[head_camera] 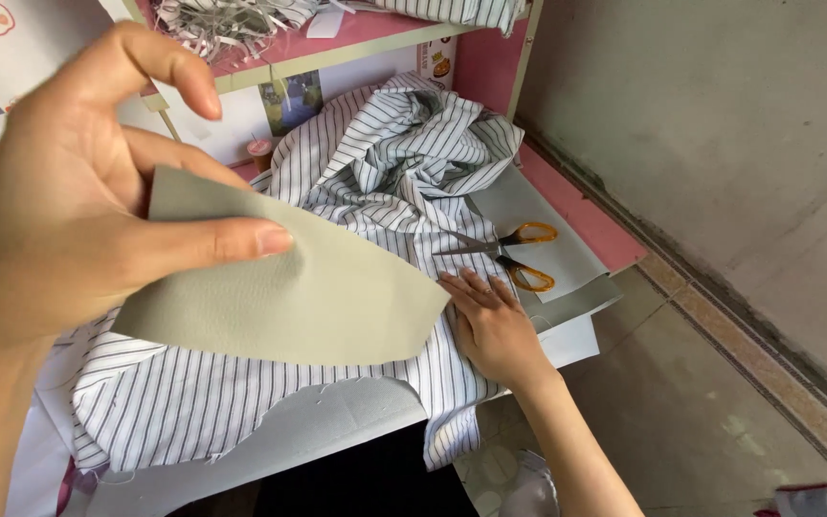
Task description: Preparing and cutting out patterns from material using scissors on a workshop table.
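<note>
**Grey sheet held up over striped cloth on a pink table**

Closest to the camera, the left hand is raised and fills the left side of the view. It pinches a grey sheet between the thumb on top and the fingers behind; the forefinger is curled free above. The sheet is smooth, matte and stiff-looking, like thin leatherette or card, with a straight top edge, a curved lower edge and a blunt point at the right. It hangs in the air above the table, not touching it.

Below it lies striped cloth, a soft white cotton with thin dark lines. It is flat near the front edge, where the cut edge is frayed, and bunched in deep folds further back. A pale grey sheet with a ragged curved edge pokes out from under it at the front.

The right hand lies flat, palm down and fingers spread, pressing the striped cloth at the right side of the table. It grips nothing.

Just beyond its fingertips rest scissors with steel blades and orange loop handles, lying partly open on another flat grey sheet.

The table is pink. At the back, a shelf holds shredded striped scraps. To the right are a bare concrete wall and a tiled floor.
</note>
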